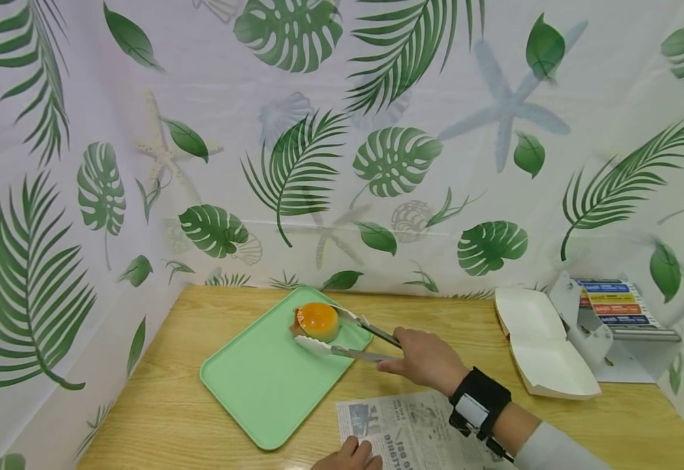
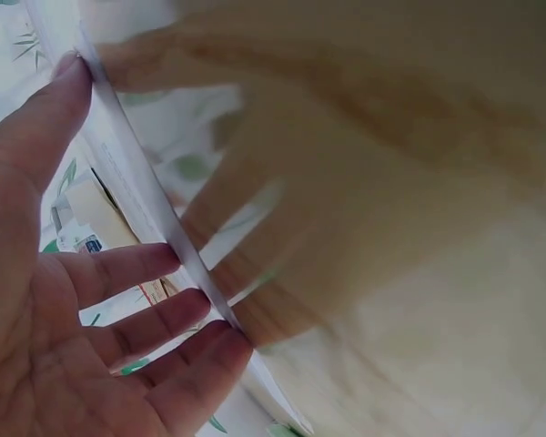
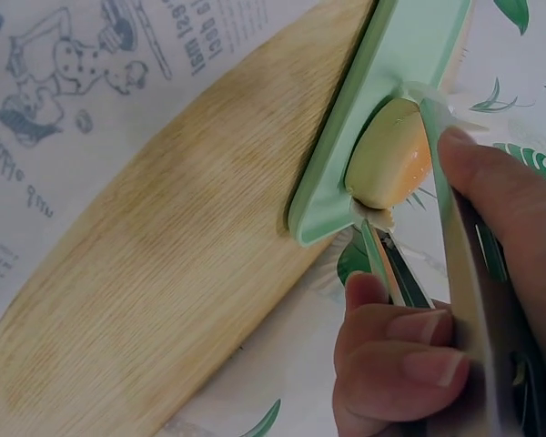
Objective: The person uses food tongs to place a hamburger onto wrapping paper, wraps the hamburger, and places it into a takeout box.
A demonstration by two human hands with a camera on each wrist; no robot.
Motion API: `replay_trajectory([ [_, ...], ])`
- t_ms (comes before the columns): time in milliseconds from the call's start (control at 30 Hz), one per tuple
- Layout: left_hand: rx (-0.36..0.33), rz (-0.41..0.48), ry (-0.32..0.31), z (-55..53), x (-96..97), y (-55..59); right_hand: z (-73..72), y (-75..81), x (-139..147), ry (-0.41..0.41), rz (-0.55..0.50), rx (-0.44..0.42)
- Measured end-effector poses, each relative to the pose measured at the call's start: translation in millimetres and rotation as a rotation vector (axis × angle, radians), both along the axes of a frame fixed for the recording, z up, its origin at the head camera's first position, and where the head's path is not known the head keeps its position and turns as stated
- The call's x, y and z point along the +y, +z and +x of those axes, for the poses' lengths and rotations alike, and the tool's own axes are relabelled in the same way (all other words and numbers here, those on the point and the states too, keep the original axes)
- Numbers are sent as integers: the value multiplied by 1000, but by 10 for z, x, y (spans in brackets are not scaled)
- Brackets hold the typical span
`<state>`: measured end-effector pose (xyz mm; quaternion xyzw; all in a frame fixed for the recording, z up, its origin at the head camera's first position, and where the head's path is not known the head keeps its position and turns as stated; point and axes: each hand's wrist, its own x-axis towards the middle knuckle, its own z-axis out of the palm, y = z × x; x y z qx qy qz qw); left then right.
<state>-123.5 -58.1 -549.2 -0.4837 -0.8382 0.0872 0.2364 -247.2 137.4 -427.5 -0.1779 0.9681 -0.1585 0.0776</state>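
Note:
My right hand [image 1: 430,359] grips a pair of metal tongs [image 1: 371,356] with pale scalloped tips. Those tips lie on either side of a round bun [image 1: 318,320], which has a glossy orange top, a pale base and a reddish-brown piece at its left. The bun is over the far end of a light green tray [image 1: 260,391]; in the right wrist view its pale side [image 3: 382,159] faces me. My left hand [image 1: 350,455] is at the near edge of a sheet of newsprint-patterned paper [image 1: 403,427]. In the left wrist view, extended fingertips [image 2: 223,341] touch a pale edge beside a glossy, reflecting surface.
At the right stands an open white food box [image 1: 544,343]. Just beyond it, a white metal rack [image 1: 618,326] holds colourful printed strips. A leaf-patterned cloth [image 1: 330,163] hangs behind and beside the wooden table [image 1: 160,391].

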Motion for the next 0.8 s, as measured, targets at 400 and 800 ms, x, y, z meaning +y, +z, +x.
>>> replay_trajectory([
  [400,-308,-143,104,62,16,245,44,30,139,3,-14,19],
  [800,-362,-35,148,66,-147,311,538,271,880,-60,-85,24],
])
